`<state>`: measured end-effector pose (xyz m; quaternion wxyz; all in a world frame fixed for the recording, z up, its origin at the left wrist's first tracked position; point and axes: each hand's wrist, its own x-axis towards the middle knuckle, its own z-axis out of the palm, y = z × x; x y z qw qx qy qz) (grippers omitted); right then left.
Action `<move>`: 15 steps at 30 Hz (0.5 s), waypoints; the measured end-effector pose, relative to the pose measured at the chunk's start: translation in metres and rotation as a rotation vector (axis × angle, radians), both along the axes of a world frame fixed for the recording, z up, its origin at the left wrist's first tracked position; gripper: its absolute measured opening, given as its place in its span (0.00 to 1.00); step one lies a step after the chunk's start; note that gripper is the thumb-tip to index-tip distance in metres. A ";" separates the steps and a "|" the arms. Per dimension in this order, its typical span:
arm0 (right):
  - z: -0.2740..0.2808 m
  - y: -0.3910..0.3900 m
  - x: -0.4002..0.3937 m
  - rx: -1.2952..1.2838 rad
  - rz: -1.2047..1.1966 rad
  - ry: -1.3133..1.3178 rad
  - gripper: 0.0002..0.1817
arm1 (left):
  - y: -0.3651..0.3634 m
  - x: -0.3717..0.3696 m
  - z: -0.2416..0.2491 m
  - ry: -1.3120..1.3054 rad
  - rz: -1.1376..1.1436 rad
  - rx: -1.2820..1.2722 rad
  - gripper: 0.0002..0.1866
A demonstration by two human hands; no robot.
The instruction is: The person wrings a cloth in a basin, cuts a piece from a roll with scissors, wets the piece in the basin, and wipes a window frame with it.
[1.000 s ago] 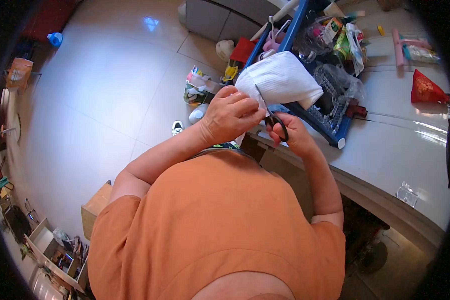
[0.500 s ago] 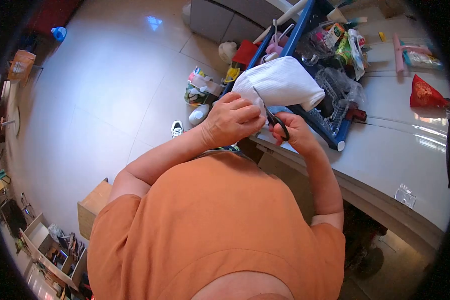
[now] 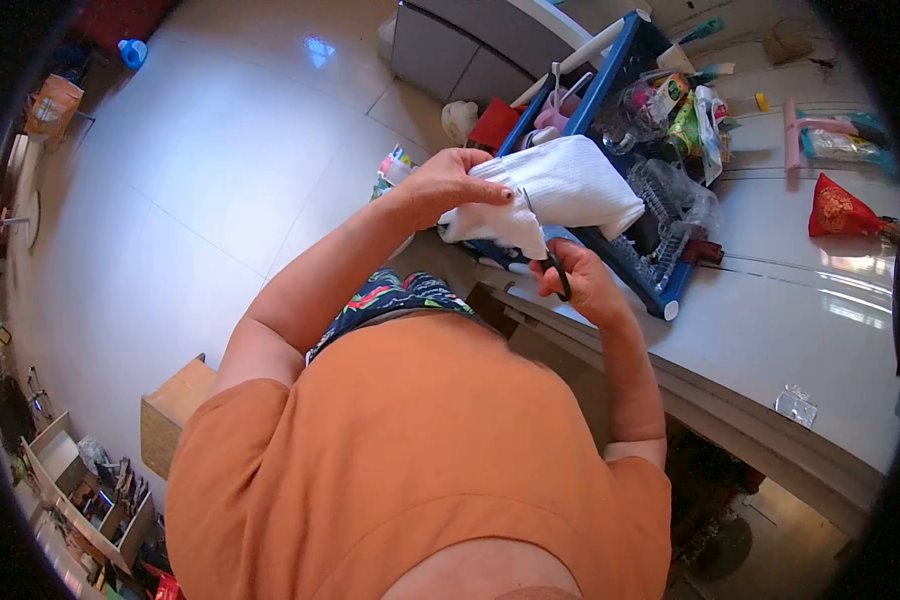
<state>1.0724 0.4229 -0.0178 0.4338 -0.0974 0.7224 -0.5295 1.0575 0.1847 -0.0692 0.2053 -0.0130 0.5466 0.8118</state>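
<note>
- Pale floor (image 3: 220, 150) on the left, white worktop (image 3: 740, 320) on the right, person in an orange shirt (image 3: 420, 420) between.
- White ribbed cloth (image 3: 580, 185) is held up in front of the body, over the near edge of a blue rack (image 3: 602, 78).
- Left hand (image 3: 445, 185): thumb and fingers pinched on the cloth, near its left end; nothing else seen in it.
- Right hand (image 3: 585, 285): fingers curled round the black handles of the scissors (image 3: 562, 280), blade pointing up along the cloth. How wide the blades stand, cannot tell.
- Progress: cutting looks partway. A loose flap with an uneven edge hangs between the hands; the bigger part, to the right of the blade, looks whole. No piece seen fully off; whether the flap is joined all along is hidden by the left hand. Remaining cut length, cannot tell.
- Rack leans by the worktop edge, with clear packaging (image 3: 678, 195) and mixed packets inside.
- Farther right on the worktop: red pouch (image 3: 840, 208), pink tool (image 3: 792, 135), small clear piece (image 3: 797, 405).
- Far left: blue bottle (image 3: 132, 52) on the floor.
</note>
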 end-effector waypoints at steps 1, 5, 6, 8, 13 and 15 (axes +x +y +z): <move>0.002 -0.004 0.001 0.004 0.003 0.015 0.43 | 0.001 0.000 0.001 -0.031 -0.014 0.033 0.21; 0.005 -0.010 0.000 0.036 0.025 0.077 0.50 | 0.002 0.000 0.004 -0.103 -0.046 0.094 0.21; 0.003 -0.010 -0.001 0.048 0.034 0.094 0.50 | 0.003 -0.001 0.004 -0.108 -0.048 0.091 0.21; 0.007 -0.013 -0.002 0.009 0.022 0.099 0.49 | 0.001 -0.001 0.008 -0.111 -0.074 0.094 0.21; -0.001 -0.004 -0.004 -0.023 -0.002 -0.017 0.46 | -0.003 -0.002 0.009 -0.090 -0.068 0.161 0.21; -0.003 0.001 -0.005 -0.010 -0.012 -0.038 0.45 | -0.005 -0.003 0.007 -0.086 -0.058 0.216 0.20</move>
